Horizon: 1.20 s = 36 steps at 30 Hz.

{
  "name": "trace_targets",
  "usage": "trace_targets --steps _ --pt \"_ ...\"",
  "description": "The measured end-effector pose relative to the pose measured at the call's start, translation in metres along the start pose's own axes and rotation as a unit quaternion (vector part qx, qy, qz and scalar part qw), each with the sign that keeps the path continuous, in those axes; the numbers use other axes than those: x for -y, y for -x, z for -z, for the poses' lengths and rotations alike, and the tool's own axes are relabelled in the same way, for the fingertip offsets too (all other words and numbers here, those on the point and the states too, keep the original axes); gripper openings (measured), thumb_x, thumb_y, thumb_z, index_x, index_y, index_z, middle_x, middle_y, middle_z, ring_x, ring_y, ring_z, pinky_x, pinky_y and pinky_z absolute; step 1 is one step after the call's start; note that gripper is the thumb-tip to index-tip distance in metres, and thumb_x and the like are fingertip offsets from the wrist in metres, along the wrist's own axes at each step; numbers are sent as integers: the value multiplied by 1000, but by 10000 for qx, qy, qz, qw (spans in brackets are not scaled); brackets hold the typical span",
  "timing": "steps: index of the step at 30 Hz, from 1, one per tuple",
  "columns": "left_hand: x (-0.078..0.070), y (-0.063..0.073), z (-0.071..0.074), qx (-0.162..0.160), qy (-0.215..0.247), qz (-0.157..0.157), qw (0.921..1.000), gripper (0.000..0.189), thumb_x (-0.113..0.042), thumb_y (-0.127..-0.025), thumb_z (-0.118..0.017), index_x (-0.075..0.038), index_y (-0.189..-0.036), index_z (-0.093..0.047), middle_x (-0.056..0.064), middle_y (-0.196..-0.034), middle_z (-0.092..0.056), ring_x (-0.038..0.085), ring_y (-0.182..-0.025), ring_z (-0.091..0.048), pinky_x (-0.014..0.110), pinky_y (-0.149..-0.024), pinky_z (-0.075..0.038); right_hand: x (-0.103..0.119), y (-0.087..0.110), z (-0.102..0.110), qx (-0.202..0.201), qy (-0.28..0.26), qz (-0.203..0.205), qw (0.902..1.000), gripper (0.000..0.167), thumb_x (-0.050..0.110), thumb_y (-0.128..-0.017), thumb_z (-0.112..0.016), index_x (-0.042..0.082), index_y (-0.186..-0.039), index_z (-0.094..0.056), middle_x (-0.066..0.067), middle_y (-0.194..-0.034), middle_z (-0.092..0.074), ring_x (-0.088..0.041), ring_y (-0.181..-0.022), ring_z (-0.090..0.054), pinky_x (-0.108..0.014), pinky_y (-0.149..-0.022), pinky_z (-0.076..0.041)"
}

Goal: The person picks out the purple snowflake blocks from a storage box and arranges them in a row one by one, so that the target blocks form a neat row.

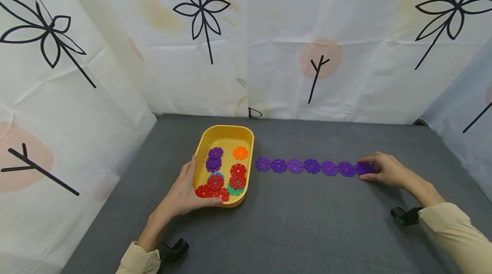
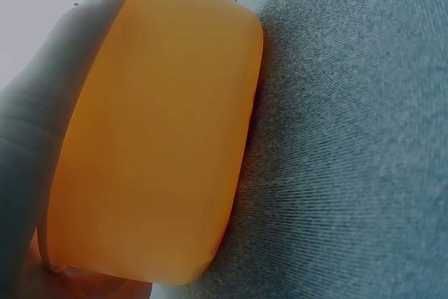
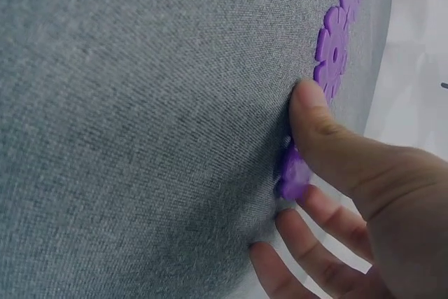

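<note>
My left hand point(image 1: 180, 192) grips the near left side of a yellow plastic tray point(image 1: 227, 134), thumb over the near rim. The tray's outer wall point(image 2: 157, 131) fills much of the left wrist view. Inside it lie red flower-shaped discs point(image 1: 238, 170), two purple ones point(image 1: 213, 164), an orange one point(image 1: 240, 153), and green and blue ones partly covered. A row of purple flower-shaped discs point(image 1: 312, 166) runs rightward from the tray. At its right end my right hand point(image 1: 386, 172) holds the last purple disc point(image 3: 295, 173) between thumb and fingers, partly hiding it.
The dark grey tabletop point(image 1: 292, 222) carries the tray and the row. White patterned cloth point(image 1: 276, 77) hangs behind the table and at both sides. A black wrist device point(image 1: 174, 250) sits at the left cuff, another point(image 1: 405, 216) at the right cuff.
</note>
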<state>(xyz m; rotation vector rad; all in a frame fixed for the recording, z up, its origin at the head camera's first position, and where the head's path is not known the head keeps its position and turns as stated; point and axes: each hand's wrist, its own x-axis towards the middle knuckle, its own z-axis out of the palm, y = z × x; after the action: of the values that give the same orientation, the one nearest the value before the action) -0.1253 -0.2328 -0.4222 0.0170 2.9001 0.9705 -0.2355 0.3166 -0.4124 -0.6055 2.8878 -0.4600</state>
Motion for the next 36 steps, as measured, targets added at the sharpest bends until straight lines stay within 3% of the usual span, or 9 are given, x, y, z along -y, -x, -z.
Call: trace_targets --steps 11,22,29,32,36 --pt "0 0 0 -21 20 -5 10000 143 -66 -66 -86 -10 -165 1 19 -164 -21 38 -140 -41 58 -111 -48 2 -2 0 150 -89 -44 9998 55 24 -84 -84 -11 -123 -66 -20 -97 -61 -32 -86 -63 -51 -73 -55" --pt "1 1 -1 -92 62 -102 9999 143 -64 -66 -87 -9 -165 0 18 -163 -23 38 -139 -42 58 -110 -49 1 0 -1 -32 -66 -108 9999 54 25 -83 -85 -10 -121 -68 -19 -96 -63 -25 -82 -61 -45 -70 -54" --pt "0 0 0 -53 24 -57 10000 143 -65 -67 -86 -8 -165 1 19 -163 -22 38 -139 -42 57 -110 -49 2 -3 -1 -112 -82 -143 9998 55 29 -84 -84 -9 -121 -69 -17 -96 -66 -20 -80 -55 -35 -67 -47" --pt "0 0 1 -41 48 -44 10000 142 -64 -67 -86 -8 -165 0 19 -163 -22 38 -139 -43 57 -110 -49 6 -4 1 -395 -126 -114 9991 57 30 -85 -84 -9 -123 -68 -22 -100 -68 -30 -83 -62 -44 -71 -53" --pt "0 0 1 -22 37 -35 10000 142 -65 -67 -86 -8 -165 0 19 -163 -22 37 -139 -43 57 -110 -49 22 -7 6 -1136 -439 58 9925 55 27 -88 -82 -7 -127 -66 -32 -112 -67 -48 -98 -66 -62 -80 -55"
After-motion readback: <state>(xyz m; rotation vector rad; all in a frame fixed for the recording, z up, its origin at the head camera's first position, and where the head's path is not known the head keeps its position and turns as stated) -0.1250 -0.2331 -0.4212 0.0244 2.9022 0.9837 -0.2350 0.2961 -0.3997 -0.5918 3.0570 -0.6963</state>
